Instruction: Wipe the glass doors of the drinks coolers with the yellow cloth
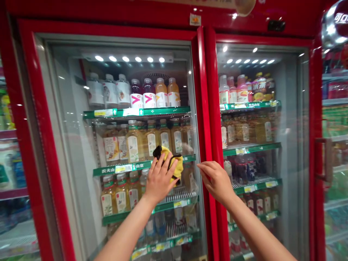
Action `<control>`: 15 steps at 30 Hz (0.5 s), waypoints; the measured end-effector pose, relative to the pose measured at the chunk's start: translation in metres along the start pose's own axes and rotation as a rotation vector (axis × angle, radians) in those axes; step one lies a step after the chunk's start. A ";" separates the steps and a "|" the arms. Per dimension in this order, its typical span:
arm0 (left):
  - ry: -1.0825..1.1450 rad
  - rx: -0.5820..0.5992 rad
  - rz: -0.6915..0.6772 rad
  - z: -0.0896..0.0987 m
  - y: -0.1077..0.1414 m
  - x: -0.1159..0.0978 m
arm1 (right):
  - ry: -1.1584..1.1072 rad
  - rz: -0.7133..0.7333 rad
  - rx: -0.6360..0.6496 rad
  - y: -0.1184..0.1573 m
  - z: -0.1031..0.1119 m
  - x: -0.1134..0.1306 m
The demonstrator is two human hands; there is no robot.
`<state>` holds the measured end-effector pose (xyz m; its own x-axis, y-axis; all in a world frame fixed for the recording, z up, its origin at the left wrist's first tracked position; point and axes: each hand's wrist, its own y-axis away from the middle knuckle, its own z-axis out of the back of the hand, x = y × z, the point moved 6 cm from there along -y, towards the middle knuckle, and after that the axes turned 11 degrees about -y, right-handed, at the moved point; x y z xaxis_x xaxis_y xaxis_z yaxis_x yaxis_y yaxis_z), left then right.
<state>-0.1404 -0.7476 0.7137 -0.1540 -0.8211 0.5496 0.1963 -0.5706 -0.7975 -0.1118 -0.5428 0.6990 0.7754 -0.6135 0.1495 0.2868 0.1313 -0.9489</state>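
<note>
My left hand [160, 179] presses a yellow cloth with black edging [176, 167] against the left glass door [70, 145] of a red drinks fridge. Its fingers lie spread over the cloth, which is bunched under and beyond them. At the middle of the fridge, my right hand [216, 181] reaches across the red door frame [202, 108]. Those fingers are bent and held together, their tips at the frame's left edge. Part of the frame is hidden behind this hand.
Behind the glass, bottles [134, 145] stand in rows on shelves with green label strips [136, 113]. The right glass door [295, 145] covers more bottles. Farther right is another fridge with a door handle [324, 159]. Stocked shelves [16, 195] stand at the left edge.
</note>
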 end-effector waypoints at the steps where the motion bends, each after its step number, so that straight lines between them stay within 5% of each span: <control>1: -0.012 -0.005 0.017 0.000 0.006 0.002 | -0.021 0.008 -0.006 0.000 0.002 -0.002; 4: -0.056 -0.056 0.184 0.005 -0.012 0.014 | -0.060 0.008 -0.016 -0.001 0.006 -0.008; 8: -0.045 -0.115 0.358 0.009 -0.077 0.012 | -0.054 -0.015 -0.057 -0.005 0.012 -0.013; 11: 0.000 -0.078 0.204 0.004 -0.097 -0.013 | -0.067 -0.018 -0.096 -0.005 0.016 -0.015; 15: 0.035 -0.002 -0.073 -0.001 -0.082 -0.041 | -0.072 -0.024 -0.112 -0.005 0.018 -0.018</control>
<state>-0.1509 -0.6672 0.7567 -0.2015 -0.7764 0.5971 0.1813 -0.6287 -0.7562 -0.1172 -0.5180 0.7064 0.8085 -0.5575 0.1883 0.2444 0.0270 -0.9693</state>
